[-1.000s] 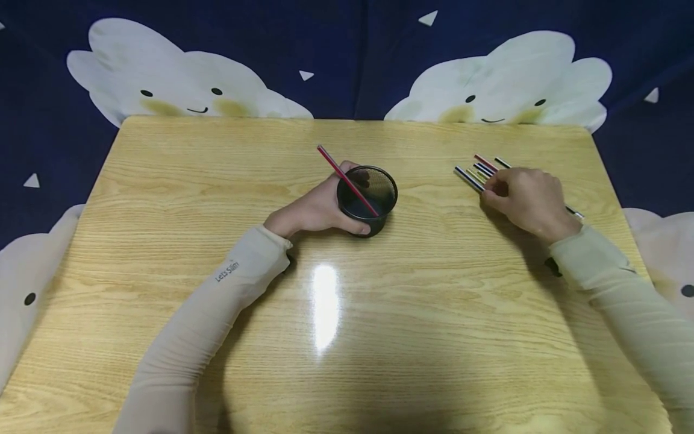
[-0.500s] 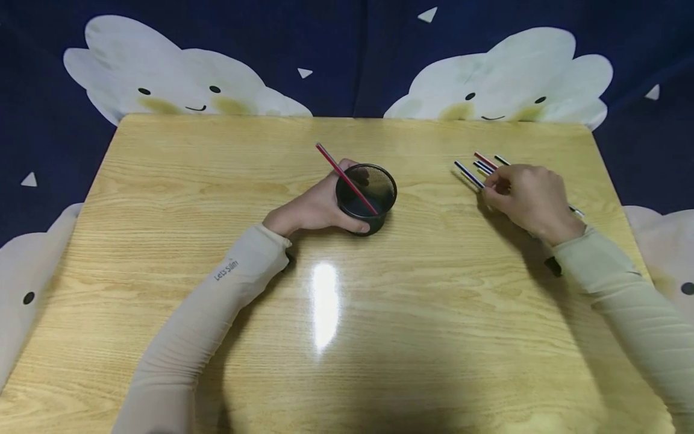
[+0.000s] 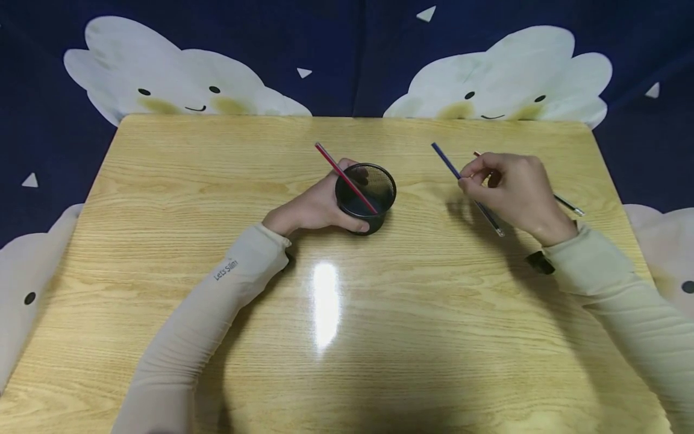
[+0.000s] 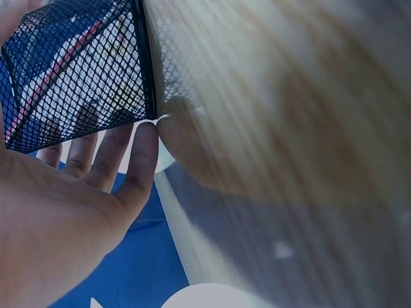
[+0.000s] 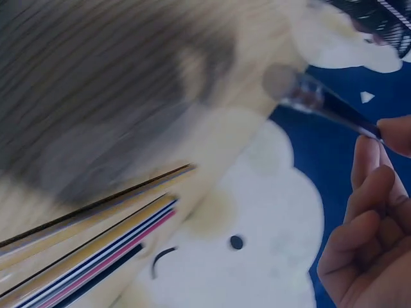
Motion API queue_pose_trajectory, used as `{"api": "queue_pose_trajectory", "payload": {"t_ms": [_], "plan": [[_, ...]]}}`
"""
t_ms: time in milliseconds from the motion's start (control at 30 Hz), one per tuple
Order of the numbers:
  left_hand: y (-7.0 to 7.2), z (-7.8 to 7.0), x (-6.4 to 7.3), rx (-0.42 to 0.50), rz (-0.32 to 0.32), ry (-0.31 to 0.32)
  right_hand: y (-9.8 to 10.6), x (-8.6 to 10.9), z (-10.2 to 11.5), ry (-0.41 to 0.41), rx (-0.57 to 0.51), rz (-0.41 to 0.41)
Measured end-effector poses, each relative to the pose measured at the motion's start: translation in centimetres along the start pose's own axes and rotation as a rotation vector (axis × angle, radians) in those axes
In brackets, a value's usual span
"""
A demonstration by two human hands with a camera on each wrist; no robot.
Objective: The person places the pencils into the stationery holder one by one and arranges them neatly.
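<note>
Clamped left hand [image 3: 320,208] on mesh cup [image 3: 382,190] with red pencil [image 3: 336,166] leaning inside, and pinched blue pencil [image 3: 447,161] in right hand [image 3: 514,188] at cup's 3 o'clock, near other pencils [image 3: 569,204].

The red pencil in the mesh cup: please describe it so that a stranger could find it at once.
At the wooden table, find the black mesh cup gripped by the left hand. The red pencil leans inside, its upper end sticking out. It alone is in the cup; the blue pencil is in the right hand.

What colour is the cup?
The cup is black mesh, clearest in the left wrist view.
</note>
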State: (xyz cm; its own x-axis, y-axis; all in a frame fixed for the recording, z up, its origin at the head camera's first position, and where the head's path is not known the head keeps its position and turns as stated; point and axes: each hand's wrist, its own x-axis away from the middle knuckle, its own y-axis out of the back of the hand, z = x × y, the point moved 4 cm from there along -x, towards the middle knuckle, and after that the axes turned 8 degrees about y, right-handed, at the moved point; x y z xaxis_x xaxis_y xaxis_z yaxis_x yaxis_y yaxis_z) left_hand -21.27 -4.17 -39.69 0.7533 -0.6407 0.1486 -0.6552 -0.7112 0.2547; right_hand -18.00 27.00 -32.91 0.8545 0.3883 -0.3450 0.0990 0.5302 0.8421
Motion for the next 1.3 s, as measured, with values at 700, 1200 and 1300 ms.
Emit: {"api": "queue_pose_trajectory", "payload": {"t_ms": [700, 1200, 1300], "plan": [[0.1, 0.1, 0.0, 0.001, -0.003, 0.003, 0.3, -2.5, 6.4, 0.098, -0.414, -0.203], [0.4, 1.6, -0.8, -0.021, 0.004, 0.017, 0.0, -4.1, 9.1, 0.234, -0.624, -0.403], [0.4, 1.7, -1.0, -0.016, 0.012, 0.021, -0.1, -4.5, 9.5, 0.259, -0.649, -0.441]]}}
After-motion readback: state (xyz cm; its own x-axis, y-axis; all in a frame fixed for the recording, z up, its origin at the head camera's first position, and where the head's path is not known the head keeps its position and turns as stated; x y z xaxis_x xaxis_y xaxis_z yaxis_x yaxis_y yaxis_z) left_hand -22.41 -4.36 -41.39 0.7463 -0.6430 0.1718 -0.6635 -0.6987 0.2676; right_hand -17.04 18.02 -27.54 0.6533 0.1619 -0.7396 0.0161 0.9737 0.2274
